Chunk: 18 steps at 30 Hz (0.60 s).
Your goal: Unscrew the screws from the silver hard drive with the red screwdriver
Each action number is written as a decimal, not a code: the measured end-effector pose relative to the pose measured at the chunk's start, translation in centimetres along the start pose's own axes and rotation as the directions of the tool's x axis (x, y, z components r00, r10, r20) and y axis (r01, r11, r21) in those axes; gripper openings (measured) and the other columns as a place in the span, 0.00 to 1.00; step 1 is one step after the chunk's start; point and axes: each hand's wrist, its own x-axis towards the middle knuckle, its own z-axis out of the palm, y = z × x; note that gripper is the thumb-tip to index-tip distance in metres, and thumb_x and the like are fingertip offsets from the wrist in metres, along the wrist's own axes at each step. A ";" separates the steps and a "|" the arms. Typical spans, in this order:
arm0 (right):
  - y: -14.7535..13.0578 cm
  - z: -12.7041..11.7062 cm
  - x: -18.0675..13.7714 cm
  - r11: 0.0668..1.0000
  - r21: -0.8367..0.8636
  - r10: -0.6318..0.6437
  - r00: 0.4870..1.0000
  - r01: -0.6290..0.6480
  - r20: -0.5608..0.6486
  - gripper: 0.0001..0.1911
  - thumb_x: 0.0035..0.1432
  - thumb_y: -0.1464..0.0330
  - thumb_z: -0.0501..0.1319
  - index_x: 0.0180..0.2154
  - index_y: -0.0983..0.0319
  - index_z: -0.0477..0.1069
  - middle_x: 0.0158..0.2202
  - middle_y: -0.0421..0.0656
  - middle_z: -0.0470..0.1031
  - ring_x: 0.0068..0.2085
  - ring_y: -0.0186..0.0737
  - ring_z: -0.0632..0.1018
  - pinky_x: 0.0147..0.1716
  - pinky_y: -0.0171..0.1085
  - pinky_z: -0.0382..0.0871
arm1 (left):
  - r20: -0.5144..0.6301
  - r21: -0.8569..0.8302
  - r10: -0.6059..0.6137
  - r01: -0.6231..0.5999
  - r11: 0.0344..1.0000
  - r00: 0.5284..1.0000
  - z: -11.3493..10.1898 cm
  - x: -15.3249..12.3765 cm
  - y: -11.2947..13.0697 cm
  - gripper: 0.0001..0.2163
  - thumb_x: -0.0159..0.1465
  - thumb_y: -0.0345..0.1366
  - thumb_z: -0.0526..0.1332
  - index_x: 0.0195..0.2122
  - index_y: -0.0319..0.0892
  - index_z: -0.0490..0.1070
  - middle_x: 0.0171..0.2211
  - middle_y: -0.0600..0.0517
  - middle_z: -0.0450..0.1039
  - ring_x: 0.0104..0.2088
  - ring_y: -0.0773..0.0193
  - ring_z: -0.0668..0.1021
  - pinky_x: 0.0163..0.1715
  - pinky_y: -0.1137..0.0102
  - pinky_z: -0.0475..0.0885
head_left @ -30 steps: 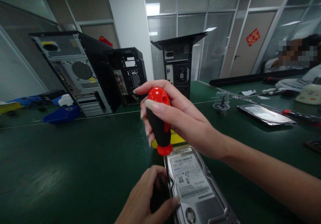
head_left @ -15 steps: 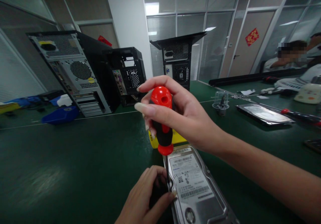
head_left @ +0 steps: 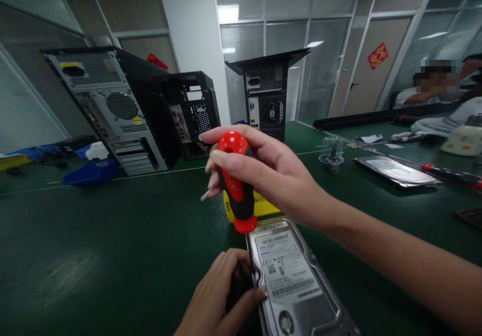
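A hard drive [head_left: 301, 281] lies label up on the green table [head_left: 124, 255], toward five o'clock in the view. At its eleven o'clock corner a red-and-black screwdriver [head_left: 243, 203] stands nearly upright; its tip is hidden. The right hand [head_left: 276, 173] is clamped round the handle, thumb across the near side, fingers curled behind, little finger loose. At the drive's nine o'clock, the left hand [head_left: 222, 293] has its thumb on the top edge, fingers bent by the side; with fingertips hidden, how firmly they close cannot be told. A yellow object [head_left: 267, 208] sits at the drive's far end, a second drive [head_left: 395, 170] toward two o'clock.
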 end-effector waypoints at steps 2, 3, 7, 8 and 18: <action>0.1 0.1 0.1 1.000 0.021 0.013 0.999 -0.012 -0.037 0.12 0.61 0.73 0.62 0.47 0.65 0.66 0.37 0.38 0.69 0.35 0.28 0.75 0.39 0.29 0.75 | -0.005 -0.010 -0.009 0.009 1.000 1.000 0.0 0.0 0.2 0.11 0.63 0.41 0.57 0.44 0.42 0.67 0.37 0.50 0.67 0.37 0.57 0.70 0.38 0.66 0.64; 0.2 0.1 0.1 0.999 0.035 0.016 0.999 -0.014 -0.048 0.13 0.59 0.73 0.63 0.46 0.64 0.66 0.37 0.38 0.70 0.34 0.27 0.76 0.38 0.28 0.76 | -0.004 -0.008 -0.007 0.007 1.000 1.000 0.0 0.0 0.3 0.11 0.63 0.41 0.57 0.44 0.42 0.67 0.36 0.51 0.67 0.37 0.57 0.70 0.38 0.66 0.64; 0.7 0.0 0.0 0.998 0.062 0.009 0.998 -0.005 -0.062 0.15 0.57 0.70 0.66 0.42 0.58 0.62 0.35 0.36 0.70 0.32 0.30 0.76 0.33 0.32 0.76 | -0.002 0.019 -0.004 0.004 1.000 1.000 0.0 0.1 -0.1 0.11 0.64 0.43 0.56 0.42 0.42 0.67 0.35 0.51 0.66 0.36 0.57 0.69 0.37 0.66 0.64; 0.8 0.0 -0.1 0.999 0.052 0.011 0.998 -0.007 -0.067 0.15 0.57 0.68 0.67 0.41 0.57 0.62 0.33 0.35 0.70 0.30 0.30 0.75 0.31 0.32 0.76 | 0.005 0.022 0.000 0.000 1.000 1.000 0.0 0.1 -0.3 0.11 0.64 0.43 0.56 0.42 0.42 0.67 0.35 0.51 0.66 0.36 0.57 0.70 0.36 0.66 0.64; -0.2 0.2 -0.3 0.996 0.045 0.081 0.996 -0.082 0.022 0.12 0.67 0.64 0.52 0.50 0.60 0.63 0.36 0.39 0.62 0.33 0.32 0.69 0.32 0.31 0.69 | 0.007 0.019 0.003 -0.003 1.000 1.000 -0.1 0.1 -0.2 0.10 0.64 0.42 0.57 0.43 0.43 0.67 0.37 0.50 0.67 0.37 0.57 0.70 0.38 0.65 0.64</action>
